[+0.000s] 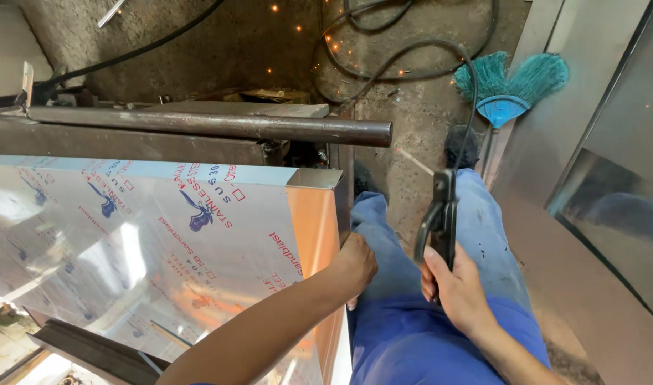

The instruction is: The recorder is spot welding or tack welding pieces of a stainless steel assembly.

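My right hand [451, 285] grips a black welding electrode holder [440, 214] with a thin rod sticking up from its jaws and a black cable running off over the floor. My left hand [355, 264] rests against the right edge of a folded shiny steel sheet [162, 242] covered in printed protective film. The sheet's bent side face [316, 221] reflects orange. Both hands are above my legs in blue trousers [412, 328].
A dark steel pipe [212, 125] lies across a metal bench behind the sheet. Black cables [383, 68] loop on the dirty concrete floor, with small sparks scattered there. A teal broom [508, 85] leans at the right beside large steel panels [612, 207].
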